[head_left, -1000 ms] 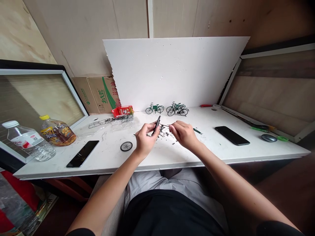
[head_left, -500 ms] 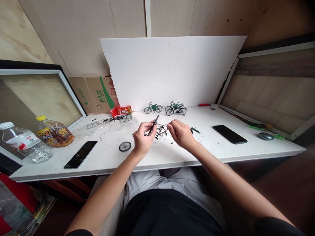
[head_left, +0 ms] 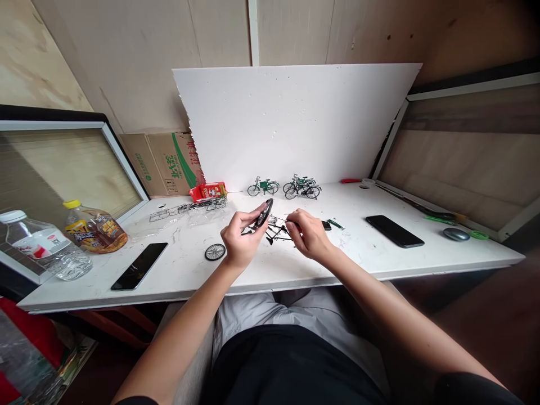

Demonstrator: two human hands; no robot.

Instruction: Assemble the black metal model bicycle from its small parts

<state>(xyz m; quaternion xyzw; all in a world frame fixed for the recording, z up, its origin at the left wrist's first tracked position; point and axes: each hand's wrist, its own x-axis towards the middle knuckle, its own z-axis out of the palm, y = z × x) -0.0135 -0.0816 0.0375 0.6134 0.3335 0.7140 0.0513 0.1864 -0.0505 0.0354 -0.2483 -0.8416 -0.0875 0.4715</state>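
My left hand [head_left: 243, 236] pinches a small black toy bicycle wheel [head_left: 265, 211] between thumb and fingers, its rim tilted and seen nearly edge-on. Close by on the right, my right hand [head_left: 310, 233] has its fingertips closed on a thin rod [head_left: 280, 219] that points toward the wheel. Below and between the hands lies a black miniature bicycle frame [head_left: 276, 236], partly covered by them. A second spoked wheel [head_left: 215, 252] rests flat on the table, left of my left hand.
Assembled miniature bicycles [head_left: 263, 186] stand at the back before a white foam board [head_left: 295, 124]. Phones [head_left: 139, 266] lie on both sides. Bottles [head_left: 95, 228], a red packet [head_left: 208, 192] and thin black part frames [head_left: 189, 208] occupy the left. Green pieces [head_left: 335, 224] lie right of my right hand.
The wheel in my left hand has turned, showing more of its face. My right hand has shifted slightly left and down, still pinching the rod.
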